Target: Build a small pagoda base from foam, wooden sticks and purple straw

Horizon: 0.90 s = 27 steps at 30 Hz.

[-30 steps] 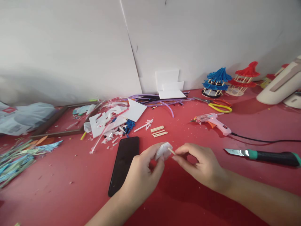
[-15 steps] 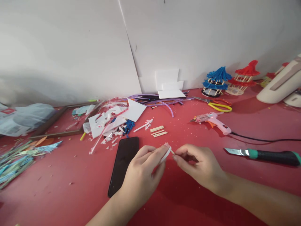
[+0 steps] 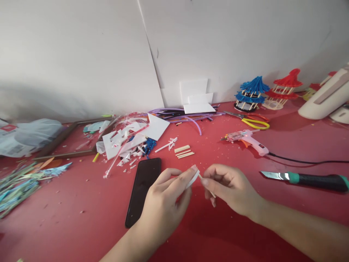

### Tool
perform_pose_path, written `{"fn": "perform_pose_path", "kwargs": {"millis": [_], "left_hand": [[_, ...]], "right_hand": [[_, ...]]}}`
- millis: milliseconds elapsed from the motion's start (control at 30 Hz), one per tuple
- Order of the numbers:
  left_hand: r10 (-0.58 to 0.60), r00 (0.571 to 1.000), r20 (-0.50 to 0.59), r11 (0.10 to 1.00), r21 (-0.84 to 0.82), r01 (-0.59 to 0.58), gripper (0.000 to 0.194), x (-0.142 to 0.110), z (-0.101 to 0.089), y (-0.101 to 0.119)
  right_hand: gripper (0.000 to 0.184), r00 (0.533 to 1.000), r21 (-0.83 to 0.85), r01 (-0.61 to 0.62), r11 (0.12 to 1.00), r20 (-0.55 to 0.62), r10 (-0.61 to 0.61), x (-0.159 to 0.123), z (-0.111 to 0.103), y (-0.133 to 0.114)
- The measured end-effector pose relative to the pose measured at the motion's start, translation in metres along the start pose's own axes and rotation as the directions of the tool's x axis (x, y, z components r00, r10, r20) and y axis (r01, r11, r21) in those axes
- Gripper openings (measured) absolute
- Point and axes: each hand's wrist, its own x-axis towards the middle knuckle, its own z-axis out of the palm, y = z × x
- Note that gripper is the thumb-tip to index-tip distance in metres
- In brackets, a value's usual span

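My left hand [image 3: 169, 196] pinches a small white foam-board piece [image 3: 193, 178], now seen nearly edge-on and partly covered by the fingers. Between the thumb and fingers of my right hand [image 3: 230, 187] is a thin wooden stick [image 3: 211, 192], slanting down to the right. Its upper end is at the edge of the white piece; whether it touches or sits in it I cannot tell. Beyond the hands lie several short wooden sticks [image 3: 183, 151] in a loose row. A black phone [image 3: 143, 193] rests beside my left hand.
On the right are a craft knife [image 3: 313, 182] with its blade bare, a pink glue gun [image 3: 253, 141] with a cord, and yellow-and-red scissors [image 3: 255, 122]. Blue [image 3: 251, 95] and red [image 3: 283, 91] little pagodas stand behind. White scraps [image 3: 122, 140] and a wooden frame [image 3: 68, 140] lie left.
My left hand has turned the white piece from showing its flat face to nearly edge-on. The right fingers have shifted along the stick, so its lower end now shows below them.
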Motion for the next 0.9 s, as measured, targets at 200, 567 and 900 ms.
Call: {"fn": "perform_pose_path", "kwargs": {"millis": [200, 567, 900], "left_hand": [[-0.605, 0.781, 0.157, 0.713, -0.330, 0.619, 0.029, 0.007, -0.005, -0.001], [-0.500, 0.683, 0.532, 0.555, -0.409, 0.724, 0.022, 0.014, 0.000, 0.003], [-0.677, 0.657, 0.332, 0.429, -0.547, 0.719, 0.038, 0.014, -0.003, -0.002]], "right_hand": [[0.032, 0.942, -0.301, 0.167, 0.939, -0.232, -0.242, 0.014, -0.046, -0.013], [0.018, 0.611, -0.545, 0.760, 0.354, 0.415, -0.674, -0.005, -0.020, -0.010], [0.027, 0.981, -0.895, 0.090, 0.437, 0.004, -0.194, 0.028, -0.062, -0.006]]}}
